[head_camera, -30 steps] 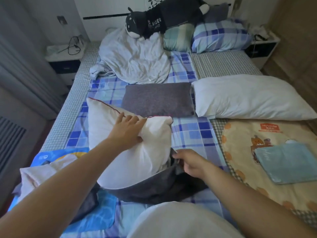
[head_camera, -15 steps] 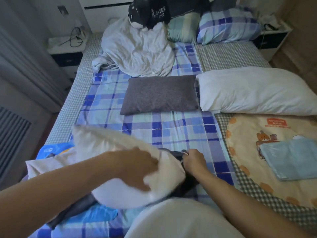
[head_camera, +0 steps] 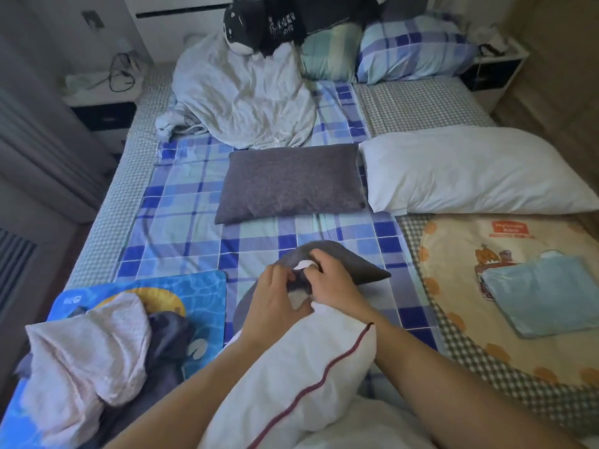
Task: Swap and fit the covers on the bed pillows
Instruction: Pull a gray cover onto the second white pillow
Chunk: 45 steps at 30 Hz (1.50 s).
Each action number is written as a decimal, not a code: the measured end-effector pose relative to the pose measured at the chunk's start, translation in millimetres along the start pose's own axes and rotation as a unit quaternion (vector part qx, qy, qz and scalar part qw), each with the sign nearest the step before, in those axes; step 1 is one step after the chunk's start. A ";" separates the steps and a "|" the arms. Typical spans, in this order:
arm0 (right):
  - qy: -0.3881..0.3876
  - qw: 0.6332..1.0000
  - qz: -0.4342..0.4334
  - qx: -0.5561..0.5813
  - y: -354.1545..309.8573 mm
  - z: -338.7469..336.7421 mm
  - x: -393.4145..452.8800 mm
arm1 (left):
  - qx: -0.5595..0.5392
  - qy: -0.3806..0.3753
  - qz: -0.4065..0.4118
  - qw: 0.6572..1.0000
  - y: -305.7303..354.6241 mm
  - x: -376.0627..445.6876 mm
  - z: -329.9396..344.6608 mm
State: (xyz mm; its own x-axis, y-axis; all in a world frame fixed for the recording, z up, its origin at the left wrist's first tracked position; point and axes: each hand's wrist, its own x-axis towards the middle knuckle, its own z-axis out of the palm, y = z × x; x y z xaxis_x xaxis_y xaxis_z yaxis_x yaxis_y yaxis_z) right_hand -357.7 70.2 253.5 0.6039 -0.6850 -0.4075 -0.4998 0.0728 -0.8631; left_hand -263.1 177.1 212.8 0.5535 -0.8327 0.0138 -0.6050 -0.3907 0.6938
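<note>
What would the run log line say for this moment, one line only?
step: fitting cover | left hand: grips grey cover | right hand: grips cover, on white pillow corner | pillow: mostly uncovered

Grey cover (head_camera: 353, 264) at the left hand (head_camera: 272, 306); white pillow (head_camera: 291, 384) w/ dark red piping below it. Beyond: blue-check sheet (head_camera: 181, 215), grey pillow (head_camera: 288, 183). Left of hand: pink cloth (head_camera: 81, 358), blue mat (head_camera: 207, 286).

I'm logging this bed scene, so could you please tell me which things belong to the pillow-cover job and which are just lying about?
In the job:
left hand and right hand, both gripping the grey cover
white pillow, one end in the cover
grey pillow
bare pillow

Lying about:
plush toy
crumpled sheet
plaid pillow
pink cloth
blue towel
</note>
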 end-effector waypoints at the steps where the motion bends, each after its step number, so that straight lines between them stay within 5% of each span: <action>1: -0.002 1.000 -0.011 -0.007 1.2 6.5 -1.4 | 0.009 0.000 -0.013 1.000 -1.3 8.6 -1.7; 5: -0.028 0.990 -0.095 -0.101 -0.3 22.0 -3.5 | -0.027 0.055 -0.058 0.996 8.1 44.1 -34.8; 8: 0.044 0.965 -0.080 -0.245 17.3 21.1 3.5 | -0.172 0.133 -0.102 0.971 32.7 21.3 -35.1; 10: 0.142 0.978 -0.016 -0.154 31.4 10.1 6.3 | -0.186 0.092 -0.116 0.971 37.6 -1.0 -20.4; 13: 0.231 0.957 0.134 0.109 38.5 -6.1 -0.6 | 0.022 -0.051 -0.034 0.998 14.8 -1.6 -9.4; 14: 0.227 0.948 0.157 0.159 38.7 -6.5 -2.8 | 0.074 -0.098 -0.008 0.992 10.1 4.1 -12.5; 17: 0.188 0.980 0.055 0.043 34.7 -0.5 -8.2 | 0.147 -0.129 0.053 0.979 6.9 16.9 -15.6; 21: 0.145 0.982 -0.116 -0.031 19.9 8.2 -9.6 | 0.135 -0.040 0.145 0.979 14.0 42.9 -19.7; 24: 0.131 0.982 -0.106 -0.086 14.7 8.8 -7.3 | -0.132 0.064 -0.029 0.989 30.3 45.1 -29.1; 27: 0.029 0.995 0.002 -0.098 11.1 5.7 3.7 | -0.117 0.101 -0.090 0.984 20.0 31.5 -18.8; 30: -0.066 0.970 0.033 -0.231 19.4 -8.6 6.4 | -0.063 0.054 -0.115 0.990 3.2 28.2 -16.8; 33: 0.045 0.996 0.006 -0.074 37.2 -37.9 -1.7 | 0.006 -0.099 0.011 0.995 3.6 30.0 -22.6; 35: 0.052 0.998 0.011 0.027 34.7 -44.7 -1.6 | 0.025 -0.143 0.052 0.988 6.3 33.4 -21.3; 41: 0.087 0.994 -0.052 -0.031 28.2 -22.2 2.5 | 0.114 0.129 0.071 0.983 12.2 24.3 -18.4; 45: -0.031 0.988 -0.092 -0.118 31.0 -13.6 -12.4 | 0.012 0.123 -0.059 0.991 25.4 27.5 -26.0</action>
State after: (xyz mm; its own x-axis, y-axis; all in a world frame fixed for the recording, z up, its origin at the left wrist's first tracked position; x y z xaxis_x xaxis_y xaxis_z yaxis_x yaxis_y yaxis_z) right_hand -389.1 71.2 235.8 0.7309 -0.6249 -0.2744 -0.5046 -0.2241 -0.8337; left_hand -248.3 154.5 249.5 0.7422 -0.6610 0.1107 -0.5396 -0.4913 0.6837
